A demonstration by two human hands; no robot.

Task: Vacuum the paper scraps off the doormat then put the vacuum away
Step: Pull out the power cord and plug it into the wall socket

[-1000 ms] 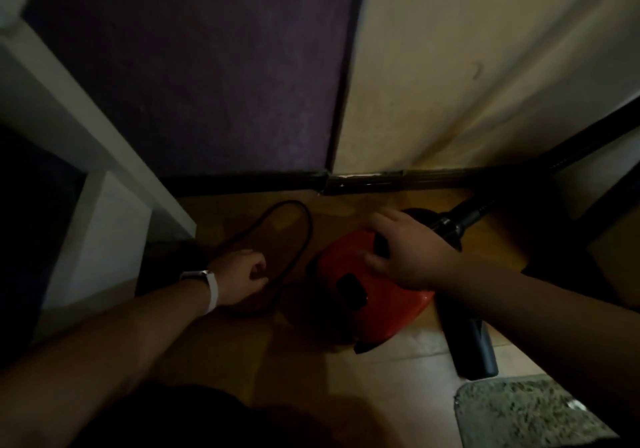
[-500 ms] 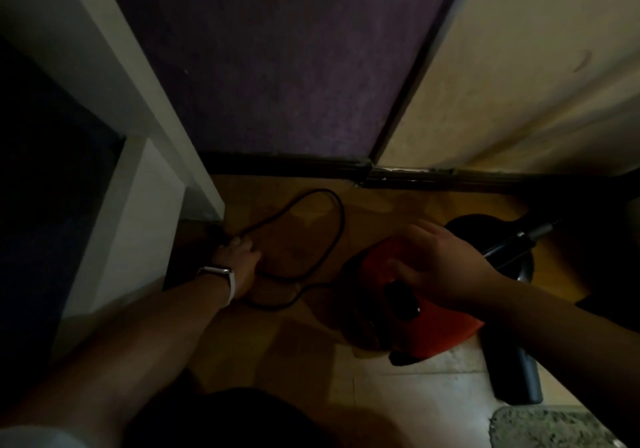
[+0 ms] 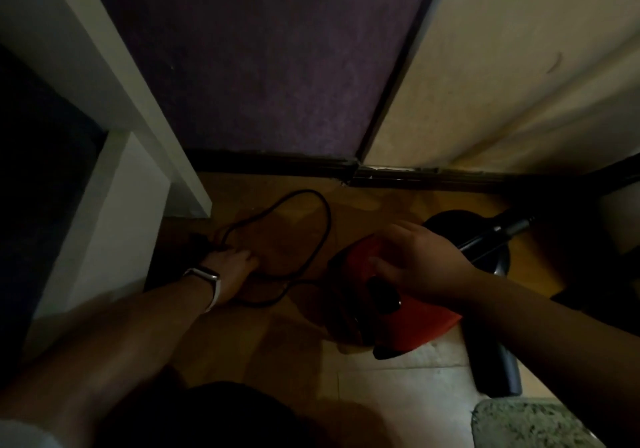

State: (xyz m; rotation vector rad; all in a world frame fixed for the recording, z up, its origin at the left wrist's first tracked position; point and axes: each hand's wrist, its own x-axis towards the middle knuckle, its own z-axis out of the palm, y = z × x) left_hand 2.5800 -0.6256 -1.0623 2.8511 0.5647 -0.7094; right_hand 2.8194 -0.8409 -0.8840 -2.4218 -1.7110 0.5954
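The red vacuum [image 3: 426, 319] sat on the floor near the doormat [image 3: 519, 423]. The right hand [image 3: 415, 260] lay spread over it; the left hand [image 3: 232, 267] was at the cord [image 3: 325, 219], its grip too dim to tell. Better to pull the plug than the cord, I thought.

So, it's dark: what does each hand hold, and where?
Left hand grips the black cord near the floor; right hand lies over the red vacuum's top, grip unclear.
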